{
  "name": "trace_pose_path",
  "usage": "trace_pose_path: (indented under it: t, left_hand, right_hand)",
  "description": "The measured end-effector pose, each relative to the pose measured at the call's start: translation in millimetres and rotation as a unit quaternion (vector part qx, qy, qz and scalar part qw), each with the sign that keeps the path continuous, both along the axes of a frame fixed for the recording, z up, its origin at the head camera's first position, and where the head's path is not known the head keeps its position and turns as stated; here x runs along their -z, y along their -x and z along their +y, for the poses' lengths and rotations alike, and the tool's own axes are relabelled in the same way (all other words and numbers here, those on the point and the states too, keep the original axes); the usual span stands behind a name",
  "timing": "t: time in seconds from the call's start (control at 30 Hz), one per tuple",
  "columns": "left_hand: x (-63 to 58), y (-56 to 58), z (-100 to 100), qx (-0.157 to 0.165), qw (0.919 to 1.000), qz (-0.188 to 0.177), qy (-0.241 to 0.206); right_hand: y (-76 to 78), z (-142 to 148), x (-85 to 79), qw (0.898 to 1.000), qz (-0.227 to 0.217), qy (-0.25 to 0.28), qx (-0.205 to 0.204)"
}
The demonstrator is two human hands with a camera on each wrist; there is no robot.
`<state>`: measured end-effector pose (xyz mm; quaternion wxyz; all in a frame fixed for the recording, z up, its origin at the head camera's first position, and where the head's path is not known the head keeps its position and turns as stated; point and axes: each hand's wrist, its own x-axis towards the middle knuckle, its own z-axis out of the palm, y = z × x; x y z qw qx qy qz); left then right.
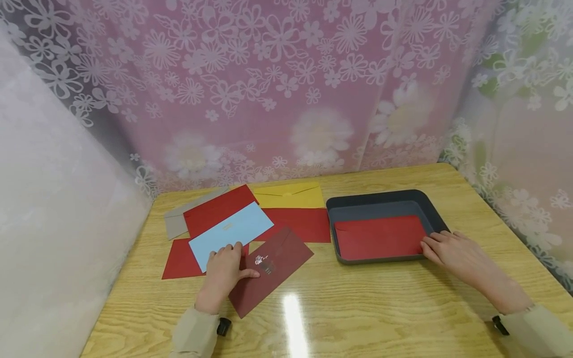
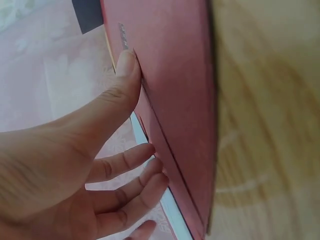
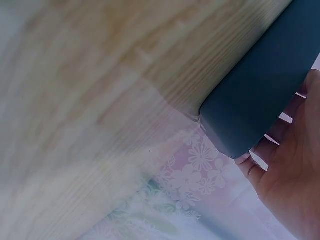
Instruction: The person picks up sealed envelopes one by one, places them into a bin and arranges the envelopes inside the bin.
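My left hand [image 1: 225, 271] lies over a maroon envelope [image 1: 277, 271] with a silver print. Its thumb rests on the envelope's face, while the loosely bent fingers reach past the edge toward a light blue envelope [image 1: 237, 228]. In the left wrist view the thumb [image 2: 127, 65] and fingertips stand well apart. My right hand [image 1: 454, 256] holds the near right corner of a dark grey tray [image 1: 371, 200], its fingers hooked over the rim. Inside the tray lies a red envelope [image 1: 380, 237]. The right wrist view shows the tray's outer wall [image 3: 255, 95] against the fingers; the thumb is hidden.
Around the blue envelope lie a red envelope [image 1: 219, 209], another red one [image 1: 181, 261], a third red one [image 1: 300, 225], a grey envelope [image 1: 176, 223] and a yellow envelope [image 1: 291, 196]. They overlap on the wooden table [image 1: 380, 308]. Flowered curtains [image 1: 277, 99] hang behind.
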<state>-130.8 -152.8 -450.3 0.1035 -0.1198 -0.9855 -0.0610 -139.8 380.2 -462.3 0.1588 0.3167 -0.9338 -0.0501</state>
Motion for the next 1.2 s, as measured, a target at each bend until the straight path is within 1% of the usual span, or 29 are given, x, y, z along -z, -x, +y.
trace_pose_path:
  t: [0.1,0.17,0.23,0.47,0.57,0.63,0.73,0.83,0.97,1.07,1.2]
  left_hand:
    - [-1.3,-2.2,1.4,-0.004,0.9999,0.003,0.013]
    - [-0.9,-3.2,2.0,-0.003,0.9999,-0.005,0.014]
    - [0.1,-3.1,1.9,-0.001,0.9999,-0.015,0.008]
    - [4.4,2.4,-1.8,-0.004,0.9993,-0.036,-0.007]
    - [3.8,4.4,-3.4,0.006,0.9982,-0.048,-0.034]
    - [2.9,5.6,-4.3,0.018,0.9959,-0.057,-0.068]
    - [1.7,8.2,-5.3,0.041,0.9907,-0.057,-0.117]
    - [1.3,11.0,-5.9,0.06,0.9876,-0.038,-0.14]
    - [0.9,15.9,-4.6,0.07,0.9872,0.012,-0.143]
    - [-0.2,20.1,-2.6,0.073,0.9874,0.05,-0.131]
    - [-2.8,25.1,-0.8,0.072,0.9879,0.085,-0.108]
  right_hand:
    - [-0.8,-0.4,0.2,1.0,-0.007,-0.001,0.004]
    - [-1.9,-0.7,0.1,1.0,-0.014,-0.006,0.008]
    - [-2.7,-1.3,-0.1,1.0,-0.019,0.001,0.016]
    - [-2.3,-3.3,-0.8,1.0,-0.002,0.024,0.016]
    - [-1.8,-3.2,-1.1,1.0,-0.001,0.02,0.014]
    - [-1.5,-2.8,-1.3,1.0,-0.002,0.016,0.013]
    - [-1.2,-1.7,-1.5,1.0,-0.002,0.01,0.008]
    - [-1.0,-0.9,-1.7,1.0,-0.002,0.004,0.005]
    - [-0.7,-0.5,-1.8,1.0,0.0,0.001,0.002]
    - [-0.4,-0.5,-1.4,1.0,-0.001,0.0,0.002]
    - [0.6,-0.1,0.0,1.0,0.005,0.0,-0.002]
